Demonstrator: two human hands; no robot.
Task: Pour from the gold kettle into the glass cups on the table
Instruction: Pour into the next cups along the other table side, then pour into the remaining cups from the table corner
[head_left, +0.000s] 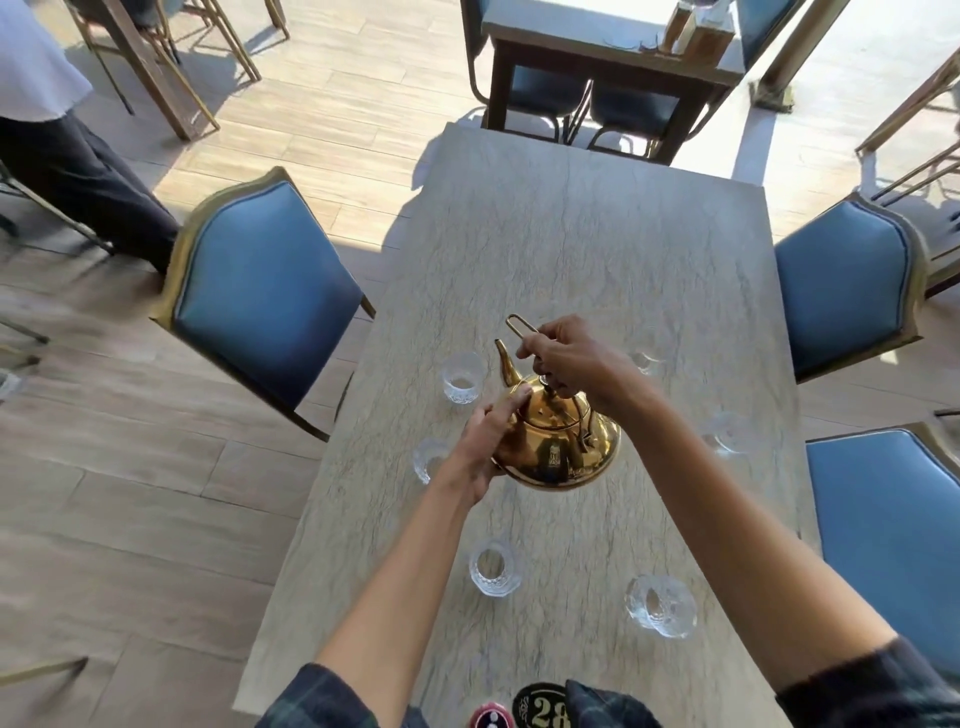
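The gold kettle (558, 447) hangs above the middle of the grey table (597, 249), its spout aimed toward a glass cup (462, 378) at the far left. My right hand (571, 361) grips the kettle's wire handle from above. My left hand (493, 436) presses against the kettle's left side and lid. Another glass cup (428, 460) sits partly hidden behind my left wrist. Nearer me stand two more glass cups (493, 566) (661, 605). On the right side are faint, blurred glass cups (727, 434) (644, 358).
Blue padded chairs (260, 291) (847, 286) (893, 540) flank the table on both sides. A second table (597, 47) with chairs stands beyond the far end. A person's legs (78, 176) are at the far left. A round number sign (543, 706) sits at the near edge.
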